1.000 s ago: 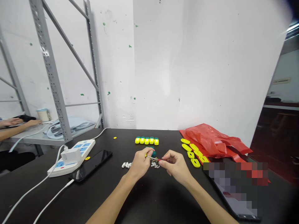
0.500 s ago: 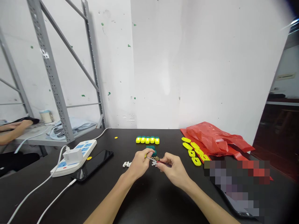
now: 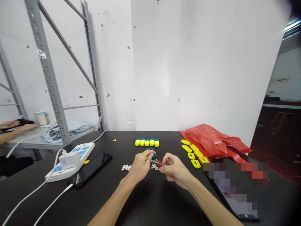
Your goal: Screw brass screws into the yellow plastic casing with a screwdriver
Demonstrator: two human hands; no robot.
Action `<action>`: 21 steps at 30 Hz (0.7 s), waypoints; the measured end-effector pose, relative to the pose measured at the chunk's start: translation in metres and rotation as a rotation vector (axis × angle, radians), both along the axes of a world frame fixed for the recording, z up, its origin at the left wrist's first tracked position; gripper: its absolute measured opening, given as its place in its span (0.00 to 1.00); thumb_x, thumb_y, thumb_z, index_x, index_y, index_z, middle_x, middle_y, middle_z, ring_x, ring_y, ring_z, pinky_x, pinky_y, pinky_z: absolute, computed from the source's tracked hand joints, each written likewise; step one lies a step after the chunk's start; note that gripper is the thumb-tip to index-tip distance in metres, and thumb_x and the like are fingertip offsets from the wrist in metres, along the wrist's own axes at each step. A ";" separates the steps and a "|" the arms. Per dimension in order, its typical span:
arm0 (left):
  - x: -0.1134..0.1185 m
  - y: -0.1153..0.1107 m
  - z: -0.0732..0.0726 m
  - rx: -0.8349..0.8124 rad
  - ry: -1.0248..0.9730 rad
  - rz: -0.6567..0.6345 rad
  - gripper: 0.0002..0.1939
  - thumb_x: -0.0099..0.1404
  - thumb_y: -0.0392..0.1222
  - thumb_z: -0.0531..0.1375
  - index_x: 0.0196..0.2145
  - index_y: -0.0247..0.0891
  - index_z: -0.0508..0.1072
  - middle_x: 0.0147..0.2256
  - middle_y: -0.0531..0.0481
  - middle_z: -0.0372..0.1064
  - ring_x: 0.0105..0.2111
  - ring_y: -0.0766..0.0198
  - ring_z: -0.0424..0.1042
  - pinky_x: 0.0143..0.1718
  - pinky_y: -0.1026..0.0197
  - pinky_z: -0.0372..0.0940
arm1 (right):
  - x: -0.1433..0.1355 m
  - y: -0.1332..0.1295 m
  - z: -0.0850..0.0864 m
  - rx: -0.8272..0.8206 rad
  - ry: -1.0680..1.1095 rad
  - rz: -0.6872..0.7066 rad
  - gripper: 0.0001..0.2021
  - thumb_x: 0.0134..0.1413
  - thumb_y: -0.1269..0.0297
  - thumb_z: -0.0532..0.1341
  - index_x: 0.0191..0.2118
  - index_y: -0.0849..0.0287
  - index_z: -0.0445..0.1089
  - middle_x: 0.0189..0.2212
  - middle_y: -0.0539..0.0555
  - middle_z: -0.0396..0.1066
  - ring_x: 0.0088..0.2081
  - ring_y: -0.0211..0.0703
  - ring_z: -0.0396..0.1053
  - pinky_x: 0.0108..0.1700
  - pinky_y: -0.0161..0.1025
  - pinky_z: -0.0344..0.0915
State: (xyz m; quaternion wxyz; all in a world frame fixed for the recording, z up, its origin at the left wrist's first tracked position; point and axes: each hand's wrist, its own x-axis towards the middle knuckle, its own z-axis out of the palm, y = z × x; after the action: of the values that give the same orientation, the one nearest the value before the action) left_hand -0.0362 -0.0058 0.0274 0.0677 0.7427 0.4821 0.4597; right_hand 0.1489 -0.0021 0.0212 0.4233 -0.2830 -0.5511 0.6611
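My right hand is closed on a screwdriver with a red handle. The metal shaft points left and meets a small yellow plastic piece pinched in my left hand, which hides most of that piece. Behind my hands lie dark green plastic parts. Small brass-coloured screws and small whitish parts lie between the hands. White plastic pieces sit just left of my left hand. Several yellow-and-green units stand in a row farther back.
Yellow plastic frames lie at right beside a red plastic bag. On the left are a power strip, a charging phone and white cables. A dark tablet-like device lies at right. Another person's hands are beyond the metal shelf post.
The fingers of my right hand have shifted on the screwdriver handle and opened slightly. My left hand keeps its pinch. The whole view has moved a little.
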 end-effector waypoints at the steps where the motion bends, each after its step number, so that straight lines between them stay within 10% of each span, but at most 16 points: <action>1: 0.000 0.000 0.000 -0.013 -0.010 0.010 0.13 0.70 0.42 0.51 0.41 0.40 0.75 0.38 0.50 0.77 0.37 0.60 0.75 0.41 0.60 0.66 | 0.000 0.000 -0.001 0.110 -0.047 -0.069 0.18 0.37 0.66 0.72 0.27 0.57 0.59 0.21 0.42 0.63 0.17 0.28 0.50 0.18 0.30 0.46; 6: -0.006 0.003 -0.001 -0.073 0.013 0.007 0.14 0.70 0.44 0.51 0.41 0.39 0.75 0.35 0.49 0.77 0.35 0.59 0.75 0.40 0.59 0.66 | 0.000 -0.002 -0.008 0.820 -0.352 -0.425 0.10 0.51 0.62 0.65 0.24 0.58 0.67 0.22 0.49 0.65 0.25 0.38 0.60 0.28 0.36 0.55; 10: -0.007 0.004 -0.003 -0.070 0.043 -0.025 0.14 0.70 0.44 0.50 0.41 0.39 0.75 0.35 0.49 0.77 0.34 0.60 0.74 0.40 0.60 0.66 | -0.001 -0.007 -0.010 1.022 -0.415 -0.381 0.06 0.58 0.64 0.60 0.31 0.57 0.71 0.26 0.52 0.69 0.27 0.40 0.64 0.32 0.38 0.58; 21: -0.008 0.002 -0.002 0.052 0.102 -0.059 0.13 0.71 0.41 0.49 0.45 0.40 0.73 0.39 0.49 0.77 0.37 0.61 0.75 0.42 0.61 0.66 | -0.007 0.002 -0.005 -0.209 0.089 0.051 0.23 0.40 0.55 0.72 0.25 0.57 0.55 0.17 0.46 0.66 0.13 0.23 0.42 0.13 0.26 0.35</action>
State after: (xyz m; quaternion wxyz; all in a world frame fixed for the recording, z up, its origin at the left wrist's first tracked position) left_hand -0.0447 -0.0033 0.0255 0.0374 0.7807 0.4507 0.4313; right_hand 0.1421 -0.0002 0.0158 0.3986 -0.2819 -0.4667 0.7374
